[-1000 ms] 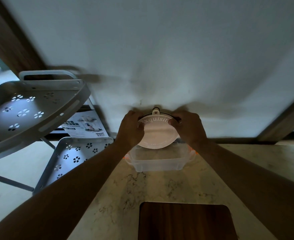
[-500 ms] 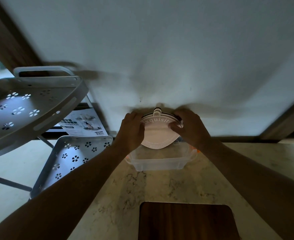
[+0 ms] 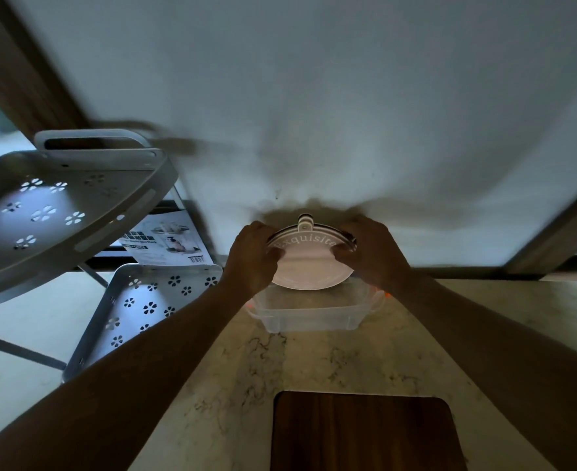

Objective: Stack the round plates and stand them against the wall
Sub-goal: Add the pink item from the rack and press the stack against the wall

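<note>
round plates seemingly upright between left hand and right hand

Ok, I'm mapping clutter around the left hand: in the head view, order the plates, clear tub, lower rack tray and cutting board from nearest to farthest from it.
1. Plates: gripped by the left hand, at the wall.
2. Clear tub: just below the hand, in front of the plates.
3. Lower rack tray: off to the left.
4. Cutting board: farthest, at the counter's near edge.
</note>
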A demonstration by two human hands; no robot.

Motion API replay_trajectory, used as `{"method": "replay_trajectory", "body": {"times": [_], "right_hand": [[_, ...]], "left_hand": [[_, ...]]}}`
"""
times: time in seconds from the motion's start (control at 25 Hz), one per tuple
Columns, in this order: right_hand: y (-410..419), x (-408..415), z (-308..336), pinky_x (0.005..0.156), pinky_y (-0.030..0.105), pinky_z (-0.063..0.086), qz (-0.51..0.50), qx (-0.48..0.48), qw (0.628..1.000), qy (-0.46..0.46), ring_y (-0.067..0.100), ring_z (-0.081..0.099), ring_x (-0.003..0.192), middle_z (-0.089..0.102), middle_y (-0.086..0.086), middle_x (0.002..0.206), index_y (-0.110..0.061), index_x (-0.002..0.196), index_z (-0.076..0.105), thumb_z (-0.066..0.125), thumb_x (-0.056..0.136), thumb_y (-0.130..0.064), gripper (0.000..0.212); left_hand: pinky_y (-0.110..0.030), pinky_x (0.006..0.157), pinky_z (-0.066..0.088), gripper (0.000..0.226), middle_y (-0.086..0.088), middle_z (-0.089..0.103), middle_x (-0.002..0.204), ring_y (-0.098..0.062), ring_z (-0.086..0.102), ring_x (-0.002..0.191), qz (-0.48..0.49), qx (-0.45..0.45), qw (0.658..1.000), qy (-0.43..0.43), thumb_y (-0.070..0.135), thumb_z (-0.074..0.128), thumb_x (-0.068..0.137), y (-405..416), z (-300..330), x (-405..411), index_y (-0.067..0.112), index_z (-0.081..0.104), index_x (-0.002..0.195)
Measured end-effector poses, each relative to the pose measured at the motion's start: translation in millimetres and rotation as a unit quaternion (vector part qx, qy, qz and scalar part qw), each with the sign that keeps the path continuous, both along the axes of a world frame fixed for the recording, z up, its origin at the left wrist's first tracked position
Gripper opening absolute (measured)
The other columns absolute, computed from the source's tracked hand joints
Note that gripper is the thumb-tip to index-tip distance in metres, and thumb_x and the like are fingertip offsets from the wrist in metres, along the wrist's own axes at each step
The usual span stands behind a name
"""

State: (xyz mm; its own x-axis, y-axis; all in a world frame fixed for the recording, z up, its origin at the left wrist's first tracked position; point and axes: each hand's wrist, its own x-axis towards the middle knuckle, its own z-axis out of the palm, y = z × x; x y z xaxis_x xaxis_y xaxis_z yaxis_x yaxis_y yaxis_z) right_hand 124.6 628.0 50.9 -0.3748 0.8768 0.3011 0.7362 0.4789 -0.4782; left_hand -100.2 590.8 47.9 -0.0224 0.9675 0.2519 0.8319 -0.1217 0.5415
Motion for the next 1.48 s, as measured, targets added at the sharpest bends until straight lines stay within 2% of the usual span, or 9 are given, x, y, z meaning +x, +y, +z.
{"method": "replay_trajectory", "body": {"times": [0.16,0.36,0.6,0.76,0.92,1.04,1.16,1.28,1.48], "right_hand": [[-2.9,3.4,10.8,0.068,0.039,0.049,0.010,0.000,1.000,0.015,0.028,0.060,0.076,0.061,0.010,0.085,-0.010,0.089,0.070,0.073,0.079,-0.022,0.017],[-4.6,3.0,-1.8,0.075,0.043,0.049,0.018,-0.022,0.999,-0.019,0.033,0.062,0.085,0.064,0.014,0.092,-0.010,0.099,0.071,0.068,0.084,-0.019,0.018],[1.9,3.4,8.5,0.068,0.039,0.047,0.021,0.003,1.000,-0.006,0.029,0.060,0.076,0.061,0.010,0.084,-0.011,0.091,0.069,0.068,0.085,-0.023,0.014],[-5.4,0.7,4.5,0.069,0.040,0.046,0.033,-0.005,0.999,-0.029,0.033,0.059,0.081,0.062,0.013,0.087,-0.007,0.093,0.068,0.068,0.083,-0.018,0.015],[-0.6,3.6,11.0,0.070,0.041,0.048,0.013,0.009,1.000,0.000,0.031,0.059,0.080,0.064,0.013,0.087,-0.007,0.092,0.068,0.069,0.081,-0.018,0.016],[-3.2,2.8,4.6,0.072,0.037,0.045,-0.004,0.002,1.000,-0.001,0.030,0.060,0.081,0.063,0.012,0.090,-0.008,0.095,0.067,0.068,0.082,-0.017,0.016],[-9.4,-3.0,-2.6,0.076,0.042,0.046,-0.009,-0.010,1.000,-0.015,0.032,0.060,0.083,0.062,0.011,0.090,-0.008,0.094,0.066,0.067,0.083,-0.016,0.014],[-4.8,-2.6,1.7,0.074,0.043,0.047,-0.022,0.016,0.999,0.026,0.032,0.061,0.081,0.063,0.010,0.089,-0.008,0.093,0.066,0.069,0.079,-0.015,0.015],[-3.9,-3.7,-4.5,0.075,0.041,0.044,-0.026,-0.007,1.000,-0.006,0.032,0.058,0.085,0.060,0.009,0.090,-0.007,0.094,0.064,0.067,0.081,-0.016,0.016]], "left_hand": [[-0.027,0.073,0.039,0.019,-0.009,0.064,0.094,-0.022,0.058,0.084,-0.032,0.020,0.999,0.011,0.016,0.068,0.085,-7.0,10.9,-5.9,0.013,0.068,0.103],[-0.029,0.078,0.041,0.020,-0.015,0.064,0.101,-0.030,0.060,0.091,-0.059,0.006,0.997,0.046,0.012,0.062,0.090,-5.7,1.2,-1.2,0.007,0.066,0.109],[-0.028,0.073,0.040,0.016,-0.016,0.061,0.096,-0.029,0.058,0.084,-0.052,0.037,0.998,0.026,0.009,0.062,0.089,2.2,4.2,-5.1,0.004,0.065,0.104],[-0.036,0.076,0.045,0.017,-0.018,0.058,0.100,-0.031,0.056,0.088,-0.092,0.017,0.995,0.037,0.005,0.060,0.088,-3.8,-3.3,-1.8,0.000,0.060,0.104],[-0.033,0.075,0.044,0.019,-0.019,0.061,0.100,-0.035,0.059,0.087,-0.068,0.041,0.997,0.020,0.005,0.059,0.089,4.0,3.3,-2.4,0.002,0.060,0.108],[-0.042,0.077,0.050,0.018,-0.017,0.064,0.099,-0.037,0.061,0.086,-0.084,0.032,0.995,0.052,0.008,0.062,0.087,2.6,5.9,-1.1,0.005,0.063,0.105],[-0.048,0.080,0.049,0.018,-0.015,0.066,0.100,-0.036,0.062,0.089,-0.078,0.010,0.995,0.059,0.008,0.063,0.086,1.4,5.6,-0.1,0.006,0.065,0.104],[-0.049,0.079,0.049,0.016,-0.014,0.067,0.098,-0.035,0.062,0.089,-0.069,0.033,0.995,0.059,0.011,0.063,0.086,5.4,11.0,-3.5,0.009,0.065,0.102],[-0.046,0.080,0.046,0.015,-0.012,0.066,0.097,-0.033,0.062,0.088,-0.091,0.026,0.992,0.081,0.013,0.064,0.086,3.2,5.4,-2.1,0.009,0.065,0.101]]}}
